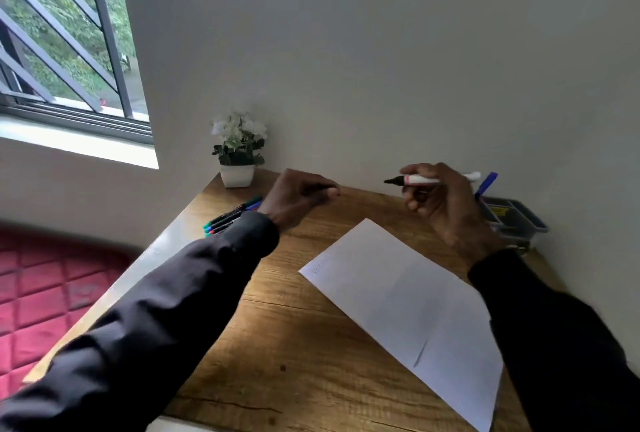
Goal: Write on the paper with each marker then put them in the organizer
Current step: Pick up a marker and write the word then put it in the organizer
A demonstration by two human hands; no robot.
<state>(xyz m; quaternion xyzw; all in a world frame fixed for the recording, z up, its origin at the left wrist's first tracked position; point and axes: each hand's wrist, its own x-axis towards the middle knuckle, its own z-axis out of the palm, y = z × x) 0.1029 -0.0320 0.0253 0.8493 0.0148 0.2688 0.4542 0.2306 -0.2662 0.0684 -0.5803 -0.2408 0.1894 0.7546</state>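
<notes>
A brown wood-grain desk (277,345) stretches below both hands. A white sheet of paper (408,307) lies on it at a slant, nearer the person than the hands and mostly under the right forearm. The left hand (298,196) hovers beyond the paper's far corner with its fingers curled in. It may be pinching something small and dark at the fingertips, but the blur makes that unclear. The right hand (446,203) is raised above the desk and grips a white marker with a pink band (426,179), uncapped, its black tip pointing toward the left hand. A grey plastic compartment organizer (540,227) sits just behind and to the right of the right hand, with a blue marker (486,184) leaning up out of it. A white-potted plant with pale flowers (239,151) stands beyond the left hand. A bunch of dark capped markers (232,215) lies just left of the left wrist.
</notes>
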